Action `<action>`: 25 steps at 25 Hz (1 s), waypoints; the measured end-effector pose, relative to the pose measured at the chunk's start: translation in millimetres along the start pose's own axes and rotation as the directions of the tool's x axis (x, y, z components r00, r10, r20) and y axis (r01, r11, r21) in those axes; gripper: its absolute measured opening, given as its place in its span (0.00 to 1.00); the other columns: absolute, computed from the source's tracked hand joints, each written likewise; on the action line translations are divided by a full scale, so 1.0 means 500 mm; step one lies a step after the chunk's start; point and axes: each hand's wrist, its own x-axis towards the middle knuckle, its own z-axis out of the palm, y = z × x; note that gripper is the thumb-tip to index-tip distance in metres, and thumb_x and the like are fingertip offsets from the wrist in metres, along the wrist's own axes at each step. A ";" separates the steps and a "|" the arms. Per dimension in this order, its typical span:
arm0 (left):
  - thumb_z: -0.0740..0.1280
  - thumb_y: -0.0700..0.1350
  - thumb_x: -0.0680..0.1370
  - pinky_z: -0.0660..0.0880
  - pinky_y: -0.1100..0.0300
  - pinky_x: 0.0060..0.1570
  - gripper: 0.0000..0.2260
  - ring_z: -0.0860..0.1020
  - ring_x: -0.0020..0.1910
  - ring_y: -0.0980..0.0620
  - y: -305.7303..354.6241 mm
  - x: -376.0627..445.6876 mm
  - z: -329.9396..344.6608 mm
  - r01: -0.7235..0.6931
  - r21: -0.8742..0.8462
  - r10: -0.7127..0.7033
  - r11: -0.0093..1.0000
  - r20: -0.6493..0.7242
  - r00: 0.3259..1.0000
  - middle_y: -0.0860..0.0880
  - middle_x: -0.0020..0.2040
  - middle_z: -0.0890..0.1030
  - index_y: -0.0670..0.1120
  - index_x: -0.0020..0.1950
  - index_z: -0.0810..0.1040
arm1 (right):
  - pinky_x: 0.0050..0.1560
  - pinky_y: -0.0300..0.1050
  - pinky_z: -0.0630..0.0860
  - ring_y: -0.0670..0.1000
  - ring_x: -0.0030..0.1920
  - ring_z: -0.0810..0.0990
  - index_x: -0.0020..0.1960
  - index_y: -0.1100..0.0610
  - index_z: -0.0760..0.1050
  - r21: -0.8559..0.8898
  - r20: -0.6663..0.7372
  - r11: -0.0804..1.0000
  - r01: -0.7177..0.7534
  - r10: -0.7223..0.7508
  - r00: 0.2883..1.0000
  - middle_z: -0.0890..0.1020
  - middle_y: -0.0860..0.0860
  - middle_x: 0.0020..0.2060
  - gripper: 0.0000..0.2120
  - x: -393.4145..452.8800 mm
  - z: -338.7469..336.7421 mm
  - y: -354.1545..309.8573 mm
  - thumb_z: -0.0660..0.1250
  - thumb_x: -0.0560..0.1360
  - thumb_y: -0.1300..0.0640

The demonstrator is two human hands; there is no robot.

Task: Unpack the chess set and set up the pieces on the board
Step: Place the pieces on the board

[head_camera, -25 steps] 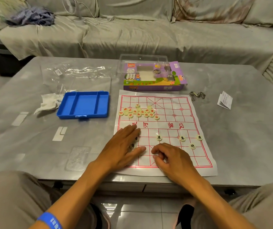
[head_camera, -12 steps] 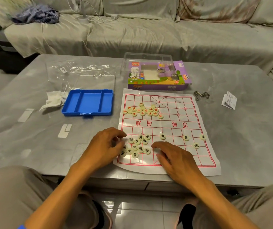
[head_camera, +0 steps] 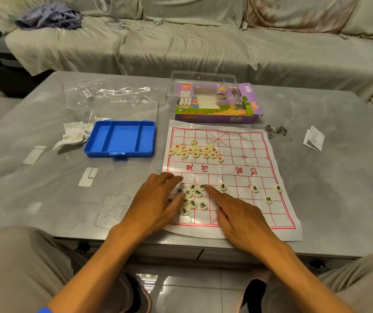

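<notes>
- The left hand (head_camera: 158,201), which lay flat over the black-lettered pieces (head_camera: 193,197) a second ago, has drawn back toward the near-left corner of the board (head_camera: 271,213); its fingers are loosely bent, resting beside the cluster and holding nothing that can be seen
- The right hand (head_camera: 241,219) has advanced from the board's near edge; its index finger is now extended, the tip touching the farthest piece of the cluster, with the other fingers curled under and nothing gripped
- Judgement: the cluster is now uncovered and one piece is singled out, so the step in hand is probably sliding that piece to its point on the board
- Four black-lettered pieces already stand apart on the near half of the board, toward its right side; the red-lettered pieces (head_camera: 195,151) lie heaped on the board's far-left area, not yet placed
- Setup appears to be at an early stage
- Readable writing: the board's centre band carries four red characters; the purple box (head_camera: 217,105), just beyond the board's far edge on the counter (head_camera: 339,199), reads "XIANG QI" beside large Chinese characters
- The blue tray (head_camera: 120,138) sits left of the board; its compartments appear empty
</notes>
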 end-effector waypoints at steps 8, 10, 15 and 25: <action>0.50 0.66 0.79 0.61 0.61 0.65 0.25 0.64 0.69 0.58 0.019 -0.003 0.025 -0.146 0.014 0.144 0.989 0.080 0.986 0.59 0.70 0.70 0.57 0.69 0.72 | 0.56 0.46 0.74 0.50 0.60 0.76 0.76 0.39 0.46 -0.056 0.072 0.997 -0.049 0.053 0.996 0.68 0.46 0.71 0.26 0.015 -0.012 -0.015 0.51 0.81 0.52; 0.50 0.66 0.78 0.60 0.60 0.68 0.25 0.62 0.71 0.58 0.023 -0.002 0.027 -0.138 0.007 0.137 0.990 0.081 0.987 0.59 0.72 0.67 0.57 0.71 0.69 | 0.55 0.45 0.73 0.50 0.60 0.76 0.76 0.38 0.47 -0.045 0.075 0.998 -0.054 0.057 0.996 0.69 0.46 0.70 0.26 0.017 -0.013 -0.016 0.51 0.81 0.52; 0.47 0.69 0.77 0.46 0.60 0.69 0.28 0.48 0.71 0.66 0.031 0.001 0.025 -0.157 -0.011 0.156 0.988 0.170 0.973 0.66 0.75 0.50 0.63 0.76 0.53 | 0.57 0.45 0.74 0.50 0.60 0.76 0.76 0.38 0.46 -0.037 0.073 0.997 -0.065 0.068 0.995 0.68 0.46 0.71 0.26 0.018 -0.007 -0.016 0.51 0.81 0.51; 0.38 0.69 0.75 0.58 0.59 0.61 0.33 0.64 0.70 0.56 -0.030 -0.022 -0.016 -0.106 0.123 0.098 0.987 0.070 0.993 0.60 0.71 0.69 0.59 0.69 0.71 | 0.56 0.45 0.74 0.50 0.60 0.76 0.75 0.39 0.50 -0.029 0.063 0.998 -0.059 0.061 0.996 0.69 0.46 0.71 0.23 0.009 -0.009 -0.013 0.51 0.82 0.51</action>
